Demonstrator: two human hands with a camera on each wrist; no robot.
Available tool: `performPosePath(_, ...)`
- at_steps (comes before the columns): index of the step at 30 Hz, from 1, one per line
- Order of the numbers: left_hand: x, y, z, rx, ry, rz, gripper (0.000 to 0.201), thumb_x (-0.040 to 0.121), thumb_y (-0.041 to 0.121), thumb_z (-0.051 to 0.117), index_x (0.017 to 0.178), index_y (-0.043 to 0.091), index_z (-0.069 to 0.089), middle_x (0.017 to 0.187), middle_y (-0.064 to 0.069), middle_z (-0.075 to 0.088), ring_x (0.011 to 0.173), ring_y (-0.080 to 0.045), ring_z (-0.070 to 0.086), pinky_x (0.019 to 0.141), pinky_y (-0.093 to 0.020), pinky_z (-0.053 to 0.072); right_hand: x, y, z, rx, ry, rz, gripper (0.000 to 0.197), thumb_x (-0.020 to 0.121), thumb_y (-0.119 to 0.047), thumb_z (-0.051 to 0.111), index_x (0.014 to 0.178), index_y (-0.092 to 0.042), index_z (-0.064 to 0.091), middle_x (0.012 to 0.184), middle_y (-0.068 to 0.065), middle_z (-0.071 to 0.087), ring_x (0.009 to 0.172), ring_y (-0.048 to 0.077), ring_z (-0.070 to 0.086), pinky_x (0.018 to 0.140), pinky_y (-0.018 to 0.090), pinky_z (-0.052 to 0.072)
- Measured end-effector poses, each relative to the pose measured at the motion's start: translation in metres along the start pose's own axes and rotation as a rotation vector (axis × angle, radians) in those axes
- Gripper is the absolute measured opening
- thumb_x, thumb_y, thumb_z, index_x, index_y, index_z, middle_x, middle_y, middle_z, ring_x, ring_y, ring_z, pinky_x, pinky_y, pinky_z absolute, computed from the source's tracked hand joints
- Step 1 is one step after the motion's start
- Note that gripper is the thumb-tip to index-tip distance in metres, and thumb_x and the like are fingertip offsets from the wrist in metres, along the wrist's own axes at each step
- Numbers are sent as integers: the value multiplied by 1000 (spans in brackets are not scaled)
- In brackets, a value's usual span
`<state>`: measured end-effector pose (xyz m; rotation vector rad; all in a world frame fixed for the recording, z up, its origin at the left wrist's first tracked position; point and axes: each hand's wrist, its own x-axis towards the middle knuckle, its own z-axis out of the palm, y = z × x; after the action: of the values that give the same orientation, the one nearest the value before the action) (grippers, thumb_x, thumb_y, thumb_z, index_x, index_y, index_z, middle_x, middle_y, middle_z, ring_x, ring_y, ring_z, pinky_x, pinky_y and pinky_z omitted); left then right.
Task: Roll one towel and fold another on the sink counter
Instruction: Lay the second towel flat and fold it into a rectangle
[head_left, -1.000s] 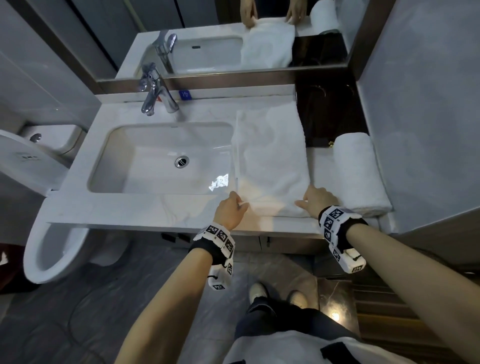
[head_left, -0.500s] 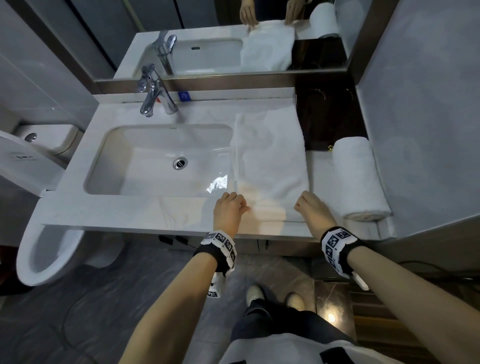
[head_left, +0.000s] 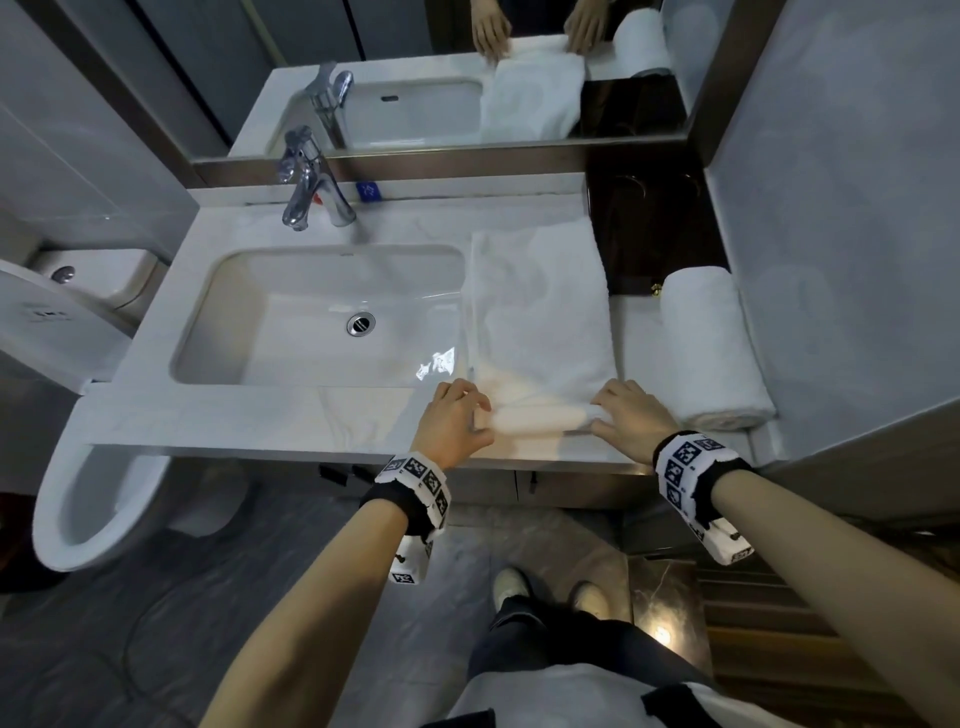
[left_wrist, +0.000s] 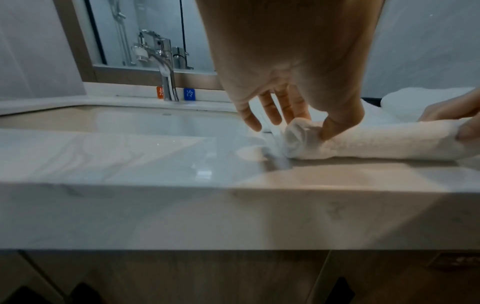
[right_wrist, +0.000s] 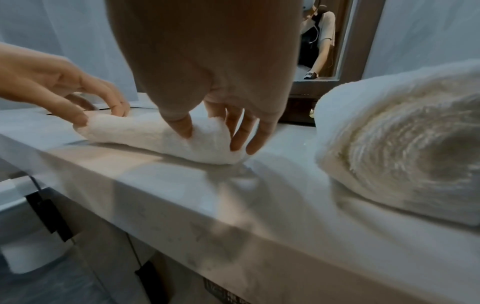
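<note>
A white towel (head_left: 540, 312) lies flat on the counter (head_left: 270, 415), right of the basin, running from the back wall to the front edge. Its near end is wound into a thin roll (head_left: 535, 418) (left_wrist: 376, 142) (right_wrist: 135, 133). My left hand (head_left: 457, 421) (left_wrist: 309, 125) pinches the roll's left end between thumb and fingers. At the roll's right end, my right hand (head_left: 623, 415) (right_wrist: 210, 133) grips with thumb in front and fingers behind. A thick rolled white towel (head_left: 711, 343) (right_wrist: 405, 144) lies to the right, against the wall.
The basin (head_left: 322, 317) and chrome faucet (head_left: 311, 187) take up the counter's left part. A dark recess (head_left: 654, 223) sits behind the thick roll. A mirror (head_left: 467, 78) runs along the back. The toilet (head_left: 78, 467) stands to the left, below the counter.
Both hands held the towel's flat near edge before. That edge is now turned over into a thin roll, and the hands have closed round its two ends.
</note>
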<state>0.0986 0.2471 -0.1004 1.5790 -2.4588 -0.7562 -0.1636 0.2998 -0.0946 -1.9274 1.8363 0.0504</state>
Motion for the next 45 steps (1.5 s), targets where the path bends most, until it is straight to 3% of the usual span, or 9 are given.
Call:
performPosePath(5,7,0,-4,108,-56,92,29,81,21,61,108,10,61,130,-1,54,127,-22,40,100,-34,38,5,-1,-6,137,-67,47,33,95,-27,47,117,-4,55,120,13,50,109,26,46,86,30,34)
performPosePath(10,15,-1,-7,214,-125,116,30,78,32,62,104,17,61,155,-1,24,141,-29,14,110,-44,25,5,2,-10,172,-75,55,33,94,-27,51,118,-6,57,118,13,53,108,26,49,85,29,35)
performPosePath(16,16,2,-8,-51,-108,-127,40,75,28,69,114,24,63,137,-1,44,133,-28,24,107,-41,29,4,2,-10,162,-73,54,35,93,-30,52,119,-7,58,118,12,53,106,26,50,81,28,34)
performPosePath(23,15,3,-5,-144,-172,-208,66,81,23,66,142,16,42,130,-10,51,129,-29,30,108,-38,31,2,2,-15,197,-98,53,34,92,-27,55,120,-8,59,118,12,57,106,25,52,86,32,39)
performPosePath(27,16,3,-5,-169,-166,-303,62,78,30,71,135,16,51,118,-11,59,122,-31,43,106,-39,38,0,8,-19,352,-77,164,40,88,-31,63,120,-10,53,122,9,59,108,25,57,89,30,44)
performPosePath(34,15,-6,-11,-70,-174,-262,51,80,53,64,121,23,64,127,-4,49,126,-25,35,106,-42,36,5,3,-22,393,-8,274,38,90,-35,59,111,-3,61,117,15,63,109,30,56,87,34,42)
performPosePath(38,16,-2,-7,-236,-92,-329,42,82,49,65,98,12,73,95,-2,67,97,-18,60,85,-35,49,8,-2,-20,428,48,385,32,86,-36,63,76,-6,69,91,12,68,89,30,61,72,31,43)
performPosePath(42,20,9,-5,-231,-61,-409,42,83,48,64,71,8,66,57,3,52,61,-14,51,55,-24,36,19,-6,-19,394,9,505,47,83,-39,64,53,-13,37,78,13,48,76,27,49,57,28,34)
performPosePath(45,26,13,-6,-178,0,-325,31,86,40,64,79,9,63,80,0,55,79,-15,54,69,-30,45,26,-6,-19,378,-48,517,48,85,-38,62,58,-13,31,86,14,45,81,25,46,48,27,26)
